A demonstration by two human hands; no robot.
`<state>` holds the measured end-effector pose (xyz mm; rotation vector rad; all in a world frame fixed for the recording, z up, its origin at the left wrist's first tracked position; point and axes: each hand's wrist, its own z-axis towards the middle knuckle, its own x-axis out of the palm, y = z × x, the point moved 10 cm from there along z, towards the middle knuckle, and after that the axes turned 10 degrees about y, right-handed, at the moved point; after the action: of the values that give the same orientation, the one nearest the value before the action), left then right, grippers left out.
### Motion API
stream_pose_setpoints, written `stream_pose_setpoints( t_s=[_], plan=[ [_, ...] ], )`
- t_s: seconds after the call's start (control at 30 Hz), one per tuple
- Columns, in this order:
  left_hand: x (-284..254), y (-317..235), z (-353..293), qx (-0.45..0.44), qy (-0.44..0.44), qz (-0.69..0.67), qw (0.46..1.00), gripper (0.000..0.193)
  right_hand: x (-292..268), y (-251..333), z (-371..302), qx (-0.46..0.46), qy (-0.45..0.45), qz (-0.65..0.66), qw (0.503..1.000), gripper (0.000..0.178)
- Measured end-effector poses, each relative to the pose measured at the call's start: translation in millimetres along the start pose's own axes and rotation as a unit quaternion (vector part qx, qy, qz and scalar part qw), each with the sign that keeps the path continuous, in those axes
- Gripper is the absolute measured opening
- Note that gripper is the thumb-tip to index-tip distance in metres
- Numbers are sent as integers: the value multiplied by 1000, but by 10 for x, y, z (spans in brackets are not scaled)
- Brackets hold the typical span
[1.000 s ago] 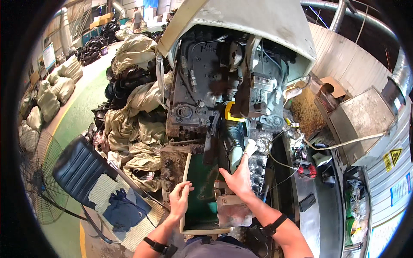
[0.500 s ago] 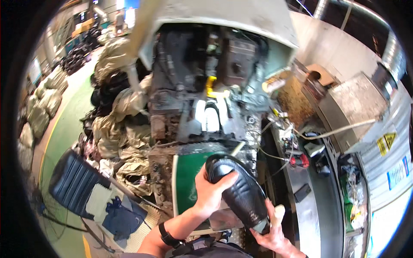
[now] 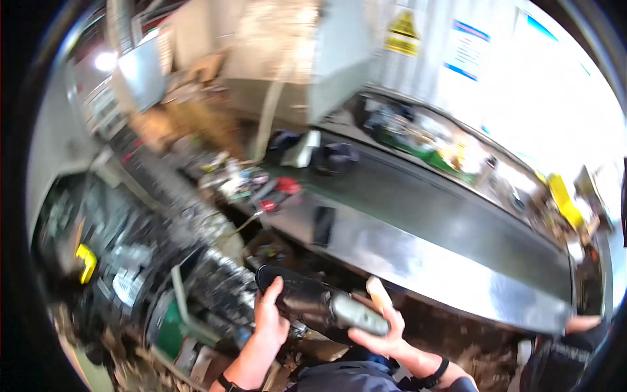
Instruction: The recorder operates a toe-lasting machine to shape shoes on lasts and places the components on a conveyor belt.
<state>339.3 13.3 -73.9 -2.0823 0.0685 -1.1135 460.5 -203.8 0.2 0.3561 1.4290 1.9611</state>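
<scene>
Between my two hands is a black shoe (image 3: 304, 295), held low in front of me and lying nearly level. A smooth grey-green shoe last (image 3: 359, 315) sticks out of its right-hand end. My left hand (image 3: 269, 316) grips the dark left end, thumb on top. My right hand (image 3: 384, 325) is wrapped round the end with the last. One of its fingers wears a pale cover (image 3: 377, 291) and points up. The undersides of the shoe and the fingers below it are hidden.
Beyond my hands runs a conveyor (image 3: 418, 199) with a steel edge, a dark flat object (image 3: 323, 225) on it. Dark shoes (image 3: 333, 158) and tools with red parts (image 3: 285, 185) lie farther left. A machine with a yellow part (image 3: 85, 263) stands left. Another person's arm (image 3: 582, 324) shows at right.
My view has swung right, from the machine to the conveyor. The shoe has turned from steeply slanted to nearly level, its last now showing more. Both hands still hold it.
</scene>
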Motion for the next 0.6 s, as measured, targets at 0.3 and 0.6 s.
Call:
stream_pose_setpoints(
  t_s=[0.3, 0.6],
  plan=[
    [-61, 1018, 1030, -128, 57, 253, 957, 41, -4210, -2087, -1110, 168, -497, 195, 828, 30],
    [-872, 1123, 991, -180, -97, 309, 929, 44, -5942, -3544, -1712, 133, -576, 168, 789, 63]
  ],
)
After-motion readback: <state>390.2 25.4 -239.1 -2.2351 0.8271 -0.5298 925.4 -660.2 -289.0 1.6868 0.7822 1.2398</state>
